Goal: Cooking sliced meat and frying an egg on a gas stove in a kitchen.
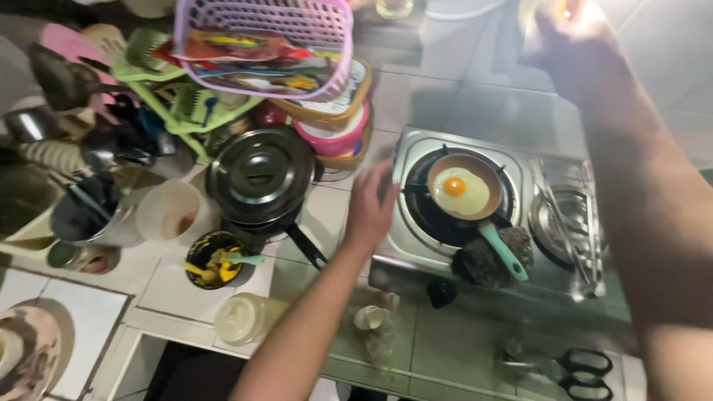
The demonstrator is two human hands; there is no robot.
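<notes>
Nearest, my left hand (pixel 369 209) hovers open beside the steel stove (pixel 416 223) — glossy egg (pixel 460 191) in a small round pan (pixel 464 194). My right hand (pixel 575 52) is raised — its grip I cannot tell.

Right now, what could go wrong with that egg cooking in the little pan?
The left hand is right beside the stove, so it could touch hot metal and get burned. The small pan has a long teal handle that sticks out toward the front, so an arm could bump it and tip the egg out. The right hand is raised high and blurred, away from the pan, so nothing steadies it.
</notes>
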